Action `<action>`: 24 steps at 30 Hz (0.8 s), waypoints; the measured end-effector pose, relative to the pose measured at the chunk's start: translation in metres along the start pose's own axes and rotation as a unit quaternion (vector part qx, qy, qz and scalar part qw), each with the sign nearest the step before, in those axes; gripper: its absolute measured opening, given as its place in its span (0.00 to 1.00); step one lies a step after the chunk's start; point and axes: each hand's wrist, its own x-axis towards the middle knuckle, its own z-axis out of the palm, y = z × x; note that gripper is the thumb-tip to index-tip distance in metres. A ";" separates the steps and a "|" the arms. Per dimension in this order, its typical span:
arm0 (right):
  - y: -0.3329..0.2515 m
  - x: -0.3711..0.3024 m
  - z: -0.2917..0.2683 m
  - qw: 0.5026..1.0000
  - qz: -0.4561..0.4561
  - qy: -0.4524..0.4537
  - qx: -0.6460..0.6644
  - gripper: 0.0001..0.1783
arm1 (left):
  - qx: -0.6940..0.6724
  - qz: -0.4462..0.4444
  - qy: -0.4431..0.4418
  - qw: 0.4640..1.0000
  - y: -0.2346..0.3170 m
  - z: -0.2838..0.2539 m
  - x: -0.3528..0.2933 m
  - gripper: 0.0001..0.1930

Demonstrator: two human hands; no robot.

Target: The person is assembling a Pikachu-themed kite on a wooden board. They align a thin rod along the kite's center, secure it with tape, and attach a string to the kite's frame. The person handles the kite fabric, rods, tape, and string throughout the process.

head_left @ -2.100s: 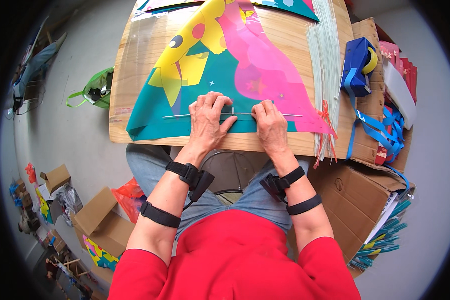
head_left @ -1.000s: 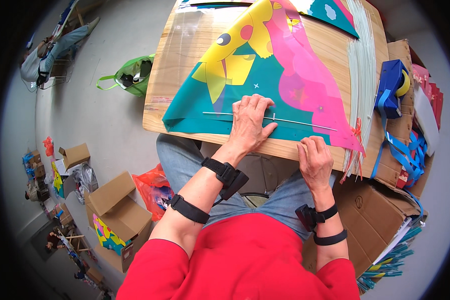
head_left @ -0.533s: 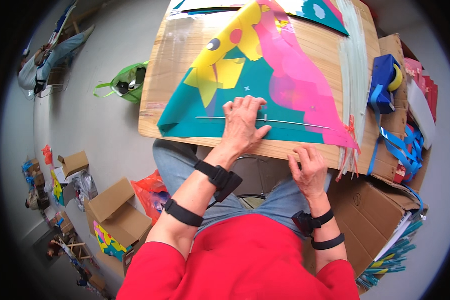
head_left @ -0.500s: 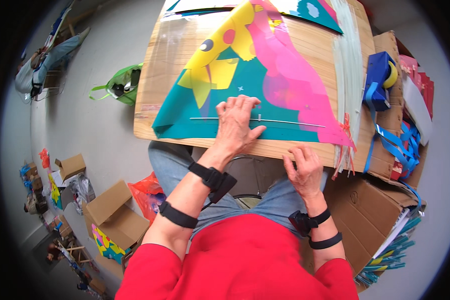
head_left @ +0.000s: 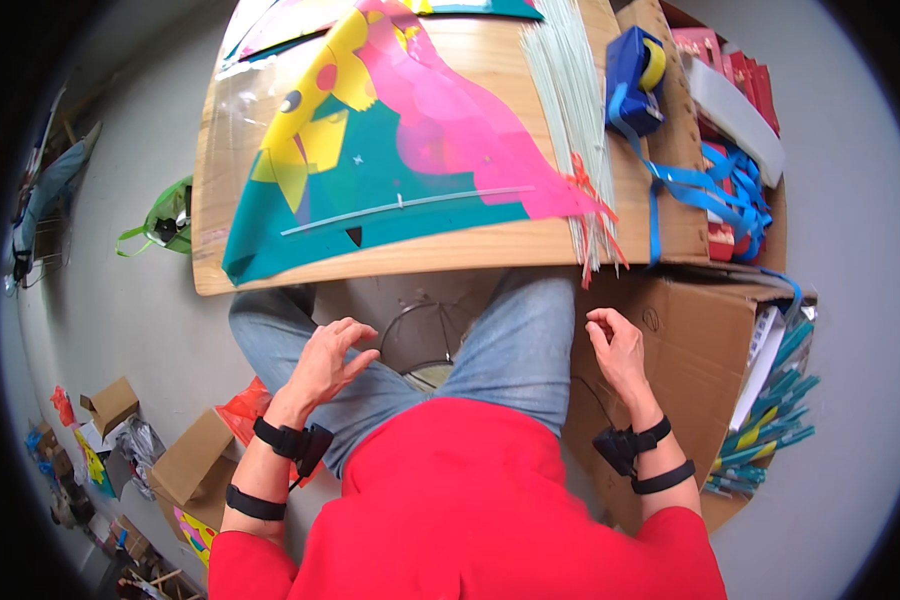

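A triangular printed sheet [head_left: 440, 150] in teal, pink and yellow, like a kite sail, lies on the wooden table [head_left: 390, 262]. Along its near edge runs a thin white rod [head_left: 340, 212], with a small black triangle [head_left: 355, 237] just below it. My left hand [head_left: 332, 362] hovers over my left thigh, off the table, fingers apart and holding nothing. Off the table's near right side is my right hand [head_left: 618, 348], its fingers loosely bent with nothing visible in them. Neither hand touches the sheet.
Thin pale rods [head_left: 570, 110] with red ties [head_left: 592, 195] lie at the table's right. Beyond them stands a blue tape dispenser [head_left: 632, 85] near tangled blue strap [head_left: 715, 200]. A cardboard box [head_left: 660, 350] is at lower right; a green bag [head_left: 168, 218] sits left of the table.
My left hand has lifted off the sheet and drawn back over my lap; the right has moved slightly down. The view has shifted, and the black triangle now shows below the rod.
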 end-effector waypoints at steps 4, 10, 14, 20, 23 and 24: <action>0.036 -0.037 -0.008 0.993 0.113 -0.034 0.012 0.12 | 0.007 0.012 -0.038 0.999 0.005 0.021 -0.004 0.14; 0.087 -0.073 0.024 0.981 0.158 -0.015 0.112 0.12 | 0.033 0.038 -0.062 0.997 0.018 0.044 0.008 0.14; 0.062 -0.059 0.034 0.996 0.038 0.026 0.082 0.12 | 0.072 0.083 -0.067 0.992 0.028 0.052 0.013 0.14; 0.068 -0.040 0.041 0.906 0.308 -0.086 0.278 0.15 | 0.025 -0.025 -0.131 0.991 0.028 0.056 0.002 0.15; 0.066 -0.036 0.038 0.900 0.309 -0.099 0.291 0.15 | 0.041 -0.082 -0.112 0.990 0.017 0.044 -0.014 0.16; 0.066 -0.033 0.037 0.909 0.296 -0.110 0.271 0.15 | 0.019 -0.102 -0.092 0.990 0.012 0.040 -0.021 0.17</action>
